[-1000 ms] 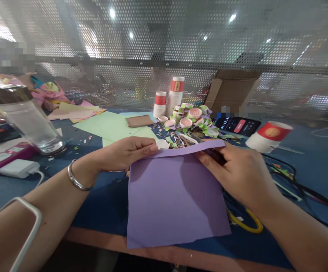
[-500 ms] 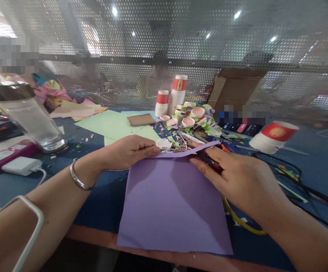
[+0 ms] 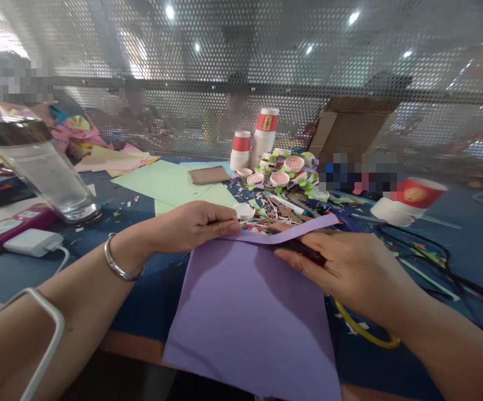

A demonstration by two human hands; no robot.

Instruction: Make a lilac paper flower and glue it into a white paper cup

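A sheet of purple paper (image 3: 253, 317) hangs over the front of the table. My left hand (image 3: 199, 225) pinches its top left corner between thumb and fingers. Along the top edge a narrow purple strip (image 3: 312, 226) is parted from the sheet on the right and still joined on the left. My right hand (image 3: 341, 262) is closed round dark-handled scissors (image 3: 306, 250) at the gap under this strip. The blades are mostly hidden by the paper and fingers. A small white disc (image 3: 244, 211) lies just beyond my left fingertips.
Behind the paper lie scraps, a pen (image 3: 287, 204) and a heap of small decorated discs (image 3: 280, 178). Stacked paper cups (image 3: 266, 131) stand farther back; more cups (image 3: 419, 195) lean at right. Green sheets (image 3: 153, 181), a glass bottle (image 3: 53, 172) and black cables (image 3: 442, 267) lie around.
The strip has parted farther toward the left, and its free end now reaches farther right. My right hand has shifted slightly lower. The sheet's lower edge has dropped.
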